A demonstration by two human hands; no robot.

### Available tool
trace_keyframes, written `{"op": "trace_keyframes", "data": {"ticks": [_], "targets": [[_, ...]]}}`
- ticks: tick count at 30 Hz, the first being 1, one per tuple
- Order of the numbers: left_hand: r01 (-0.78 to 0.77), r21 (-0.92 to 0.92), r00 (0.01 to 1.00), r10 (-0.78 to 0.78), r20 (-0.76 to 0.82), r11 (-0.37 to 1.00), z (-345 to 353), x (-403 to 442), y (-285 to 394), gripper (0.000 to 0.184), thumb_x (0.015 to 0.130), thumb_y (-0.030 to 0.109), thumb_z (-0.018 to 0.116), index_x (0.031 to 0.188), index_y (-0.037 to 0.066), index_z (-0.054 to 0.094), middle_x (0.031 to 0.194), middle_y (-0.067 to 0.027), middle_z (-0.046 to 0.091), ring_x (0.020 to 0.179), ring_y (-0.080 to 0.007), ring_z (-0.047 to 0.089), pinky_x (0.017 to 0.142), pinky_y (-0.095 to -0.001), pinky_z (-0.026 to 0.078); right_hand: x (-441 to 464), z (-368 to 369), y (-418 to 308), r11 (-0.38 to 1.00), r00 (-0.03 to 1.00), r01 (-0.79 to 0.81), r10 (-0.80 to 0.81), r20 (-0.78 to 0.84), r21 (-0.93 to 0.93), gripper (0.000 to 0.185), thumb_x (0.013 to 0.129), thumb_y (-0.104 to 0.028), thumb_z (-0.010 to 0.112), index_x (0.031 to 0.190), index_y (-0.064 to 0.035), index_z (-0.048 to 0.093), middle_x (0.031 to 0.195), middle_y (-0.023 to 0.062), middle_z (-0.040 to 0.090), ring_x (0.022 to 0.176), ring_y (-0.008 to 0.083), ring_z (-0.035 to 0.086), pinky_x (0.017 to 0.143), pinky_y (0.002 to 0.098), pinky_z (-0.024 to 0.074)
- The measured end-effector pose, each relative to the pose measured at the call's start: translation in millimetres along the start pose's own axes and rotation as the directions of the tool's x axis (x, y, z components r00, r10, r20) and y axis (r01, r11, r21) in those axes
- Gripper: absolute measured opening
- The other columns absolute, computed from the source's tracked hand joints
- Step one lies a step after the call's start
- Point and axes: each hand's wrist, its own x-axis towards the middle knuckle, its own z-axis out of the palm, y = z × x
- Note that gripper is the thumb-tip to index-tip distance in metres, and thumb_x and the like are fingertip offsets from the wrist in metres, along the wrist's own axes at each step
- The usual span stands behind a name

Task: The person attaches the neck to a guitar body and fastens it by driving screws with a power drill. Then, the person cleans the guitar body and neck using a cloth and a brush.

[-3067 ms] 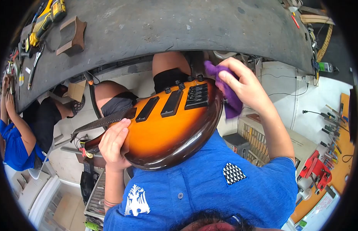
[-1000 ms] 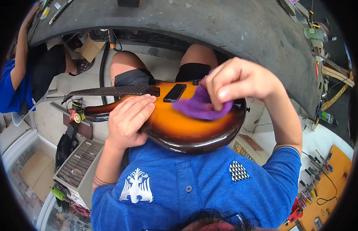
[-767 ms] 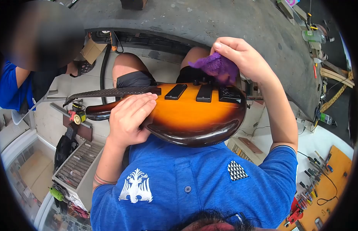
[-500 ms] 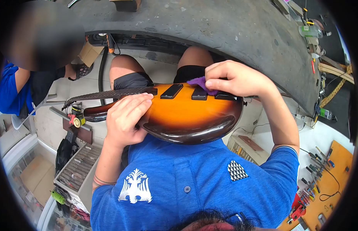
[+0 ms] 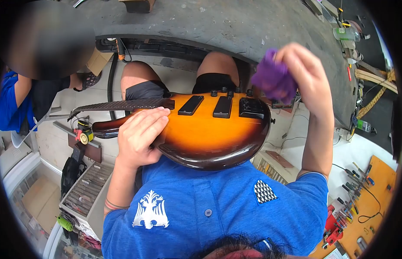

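Observation:
A sunburst electric guitar [image 5: 227, 138] lies across my lap against my torso, its dark neck [image 5: 123, 105] pointing left. Two long black pickups [image 5: 191, 105], a black bridge [image 5: 253, 108] and several black knobs [image 5: 230, 93] show on its top; no strings are visible. My left hand [image 5: 142, 136] is closed around the body where the neck joins, fingers over the top and the thumb partly hidden beneath. Raised off the guitar beyond its bridge end, my right hand [image 5: 302, 71] is pinching a bunched purple cloth [image 5: 276, 77]. Motion blurs both cloth and fingers a little.
A dark grey workbench [image 5: 218, 26] curves across the far side. On the left sits another person in a blue sleeve [image 5: 13, 99]. A drawer of flat pieces [image 5: 89, 190] stands lower left, and a wooden board with hand tools [image 5: 360, 203] lower right.
My right hand has lifted the purple cloth off the guitar's bridge area and moved up and right, uncovering bridge and knobs. My left hand stays on the body; the guitar has tilted slightly.

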Motion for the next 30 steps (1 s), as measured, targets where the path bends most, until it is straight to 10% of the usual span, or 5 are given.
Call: {"op": "trace_keyframes", "data": {"ticks": [3, 12, 18, 21, 30], "targets": [[0.055, -0.003, 0.998, -0.055, -0.015, 0.998, -2.1, 6.1, -0.3, 0.05, 0.064, 0.004, 0.075, 0.114, -0.001, 0.074, 0.116, -0.0183, 0.082, 0.108, -0.0371, 0.081, 0.093, -0.0443, 0.064, -32.2, 13.2, -10.8, 0.989, 0.919, 0.15, -0.145, 0.367, 0.016, 0.027, 0.106, -0.02, 0.067, 0.093, 0.0015, 0.076, 0.094, 0.014, 0.079, 0.099, 0.0313, 0.077, 0.1, 0.0464, 0.0572], [0.026, -0.032, 1.0, -0.026, 0.008, 0.999, -0.6, 7.3, -1.3, 0.049, 0.065, 0.003, 0.069, 0.114, -0.002, 0.073, 0.117, -0.0204, 0.082, 0.107, -0.0402, 0.081, 0.093, -0.0462, 0.064, -66.7, 22.0, 29.2, 0.944, 0.958, 0.272, -0.246, 0.15, -0.187, 0.017, 0.103, -0.009, 0.073, 0.116, -0.0011, 0.081, 0.106, 0.0101, 0.077, 0.103, 0.0247, 0.073, 0.095, 0.0394, 0.0583], [-0.005, -0.069, 1.0, 0.006, 0.01, 0.998, -4.7, -9.2, -4.8, 0.047, 0.079, 0.01, 0.075, 0.124, -0.001, 0.069, 0.12, -0.0228, 0.081, 0.109, -0.0435, 0.08, 0.094, -0.0497, 0.064, -77.8, 14.7, 93.0, 0.923, 0.883, -0.19, 0.31, -0.352, 0.335, 0.029, 0.117, -0.023, 0.059, 0.117, 0.0018, 0.073, 0.1, 0.0026, 0.074, 0.095, 0.0111, 0.067, 0.088, 0.032, 0.0555], [-0.007, -0.039, 1.0, 0.007, 0.01, 0.999, -3.9, -9.7, 0.3, 0.046, 0.082, 0.013, 0.077, 0.125, -0.001, 0.069, 0.122, -0.0227, 0.081, 0.11, -0.0434, 0.08, 0.094, -0.0496, 0.063, -79.0, 29.6, 82.6, 0.906, 0.909, -0.363, 0.396, -0.13, 0.22, 0.028, 0.117, -0.024, 0.059, 0.12, 0.0016, 0.071, 0.101, 0.001, 0.074, 0.094, 0.0128, 0.067, 0.087, 0.0328, 0.0554], [0.022, 0.018, 1.0, -0.022, 0.012, 1.0, -1.4, -14.4, 3.6, 0.045, 0.077, 0.009, 0.074, 0.121, -0.001, 0.071, 0.122, -0.0206, 0.081, 0.112, -0.0415, 0.08, 0.097, -0.0503, 0.062, -90.5, 51.5, 9.0, 0.867, 0.996, -0.004, -0.04, -0.078, -0.499, 0.018, 0.11, -0.018, 0.064, 0.111, -0.0013, 0.072, 0.096, 0.0202, 0.075, 0.088, 0.0387, 0.075, 0.08, 0.0435, 0.0576]]}}
